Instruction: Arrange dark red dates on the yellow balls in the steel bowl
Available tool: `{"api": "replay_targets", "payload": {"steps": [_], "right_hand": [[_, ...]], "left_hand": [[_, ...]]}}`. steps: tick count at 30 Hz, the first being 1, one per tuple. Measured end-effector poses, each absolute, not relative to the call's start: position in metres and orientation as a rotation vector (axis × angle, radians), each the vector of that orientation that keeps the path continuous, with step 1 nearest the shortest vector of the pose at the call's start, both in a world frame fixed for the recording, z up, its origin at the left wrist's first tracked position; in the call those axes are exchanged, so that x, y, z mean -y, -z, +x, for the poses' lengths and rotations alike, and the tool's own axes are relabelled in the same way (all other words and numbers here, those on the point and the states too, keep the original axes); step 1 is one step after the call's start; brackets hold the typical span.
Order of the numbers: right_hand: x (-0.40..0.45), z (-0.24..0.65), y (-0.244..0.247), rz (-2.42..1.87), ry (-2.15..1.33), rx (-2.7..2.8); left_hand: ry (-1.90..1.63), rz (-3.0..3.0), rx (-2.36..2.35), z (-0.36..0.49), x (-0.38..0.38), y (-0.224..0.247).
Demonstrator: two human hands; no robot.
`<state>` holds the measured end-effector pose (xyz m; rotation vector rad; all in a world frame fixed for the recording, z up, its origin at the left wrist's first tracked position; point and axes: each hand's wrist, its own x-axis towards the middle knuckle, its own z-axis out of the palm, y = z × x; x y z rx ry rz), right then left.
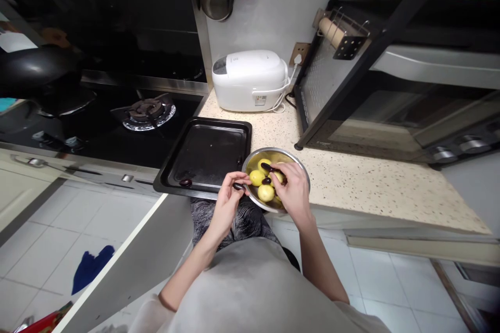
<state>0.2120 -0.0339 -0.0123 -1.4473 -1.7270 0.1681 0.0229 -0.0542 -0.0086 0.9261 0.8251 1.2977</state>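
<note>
My left hand (pixel 228 200) pinches a dark oval piece (pixel 238 186), grape-like in look, between thumb and fingers, at the left rim of a round metal bowl (pixel 305 174). Over that bowl, my right hand (pixel 292 187) has its fingers closed on another dark oval piece (pixel 267 167). Several round yellow fruits (pixel 266 193) lie inside, with a dark piece (pixel 266 181) among them; my right hand hides part of the contents. Left of the bowl is a black baking tray (pixel 211 150), where a dark piece (pixel 185 183) rests near the front left corner.
A white rice cooker (pixel 250 83) stands behind the tray, plugged into the wall. On the left is a gas hob (pixel 146 111) with a black wok (pixel 37 70). An oven (pixel 410 109) stands right on the speckled counter (pixel 351 176). An open cabinet door (pixel 144 249) juts out below the tray.
</note>
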Motion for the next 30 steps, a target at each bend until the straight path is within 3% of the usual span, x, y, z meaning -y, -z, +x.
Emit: {"api": "replay_targets", "payload": {"steps": [9, 15, 20, 30], "right_hand": [[0.037, 0.214, 0.012, -1.456, -0.186, 1.766], [0.051, 0.212, -0.005, -1.269, -0.158, 1.734], [0.071, 0.199, -0.014, -1.019, -0.326, 1.913], [0.074, 0.194, -0.009, -1.040, -0.256, 1.974]], "left_hand": [[-1.317, 1.057, -0.836, 0.027, 0.056, 0.005], [-1.269, 1.136, -0.884, 0.028, 0.060, 0.008], [-1.334, 1.217, -0.988, 0.026, 0.060, 0.006], [-1.298, 1.100, -0.863, 0.026, 0.059, 0.008]]}}
